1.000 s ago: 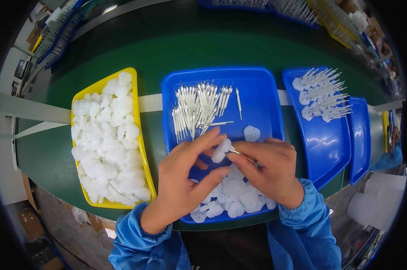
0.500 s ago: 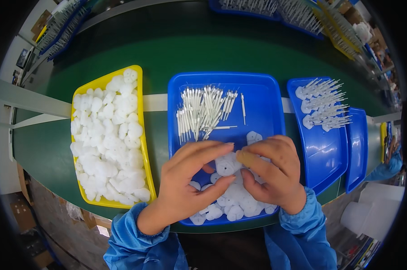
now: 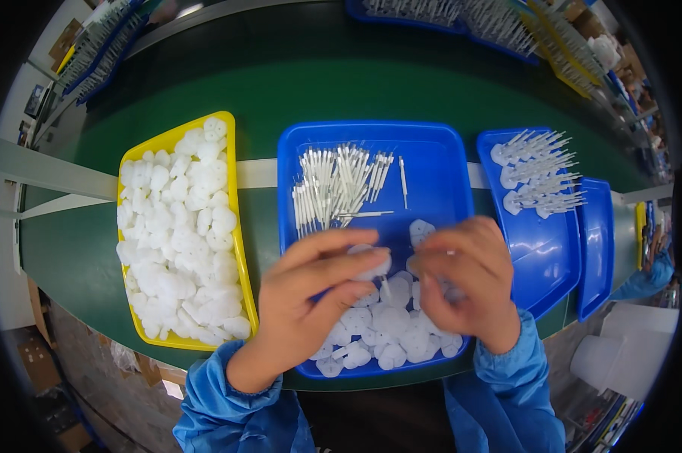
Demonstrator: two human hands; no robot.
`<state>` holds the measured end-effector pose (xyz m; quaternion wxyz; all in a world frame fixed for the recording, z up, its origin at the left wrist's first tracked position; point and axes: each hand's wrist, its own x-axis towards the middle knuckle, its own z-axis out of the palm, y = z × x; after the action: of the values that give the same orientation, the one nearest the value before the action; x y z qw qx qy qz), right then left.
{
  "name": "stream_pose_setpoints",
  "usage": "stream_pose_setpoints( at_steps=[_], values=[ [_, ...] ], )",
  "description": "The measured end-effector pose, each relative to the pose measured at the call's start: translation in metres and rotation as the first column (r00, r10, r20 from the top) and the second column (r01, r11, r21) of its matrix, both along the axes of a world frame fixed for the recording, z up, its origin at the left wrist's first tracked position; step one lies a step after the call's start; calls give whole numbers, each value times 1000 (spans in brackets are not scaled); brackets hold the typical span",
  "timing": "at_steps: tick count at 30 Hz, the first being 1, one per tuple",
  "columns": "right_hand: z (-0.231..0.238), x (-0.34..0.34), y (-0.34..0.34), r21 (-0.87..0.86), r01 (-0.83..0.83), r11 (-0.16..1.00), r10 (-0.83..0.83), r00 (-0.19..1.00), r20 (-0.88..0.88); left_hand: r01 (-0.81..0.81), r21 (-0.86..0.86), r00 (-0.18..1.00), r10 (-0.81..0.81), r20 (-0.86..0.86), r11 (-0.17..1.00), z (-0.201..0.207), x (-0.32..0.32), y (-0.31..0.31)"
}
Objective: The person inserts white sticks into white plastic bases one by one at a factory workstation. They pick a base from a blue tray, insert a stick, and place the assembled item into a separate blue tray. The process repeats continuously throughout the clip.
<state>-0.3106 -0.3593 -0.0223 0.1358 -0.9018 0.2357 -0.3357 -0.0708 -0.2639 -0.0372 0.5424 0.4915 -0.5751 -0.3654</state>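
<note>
Over the near part of the large blue tray, my left hand pinches a white scalloped plastic disc between thumb and fingers. A short thin white piece points down just below that disc; whether it is joined to it I cannot tell. My right hand is just to the right, its fingers curled and smeared by motion, apart from the disc. Beneath both hands lies a heap of similar white discs. Thin white sticks with fine metal tips lie bunched at the tray's far left.
To the left stands a yellow tray heaped with white discs. A blue tray on the right holds rows of discs with sticks standing in them; another blue tray adjoins it. More loaded trays line the far edge of the green table.
My right hand has drawn away to the right from the disc. My left hand has shifted slightly left and up with the disc, which is now tilted.
</note>
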Motion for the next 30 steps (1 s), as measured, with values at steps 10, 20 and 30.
stream_pose_setpoints(
  at_steps=[10,20,30],
  values=[
    [-15,47,-30,19,94,995,-87,964,-251,16,102,951,17,-308,995,-12,0,9],
    [-5,21,5,321,33,946,-74,990,116,-13,107,999,16,-29,994,-9,-5,3],
    [-4,16,7,328,19,944,-57,993,104,-107,129,972,131,-196,986,-9,-8,3]
  ],
)
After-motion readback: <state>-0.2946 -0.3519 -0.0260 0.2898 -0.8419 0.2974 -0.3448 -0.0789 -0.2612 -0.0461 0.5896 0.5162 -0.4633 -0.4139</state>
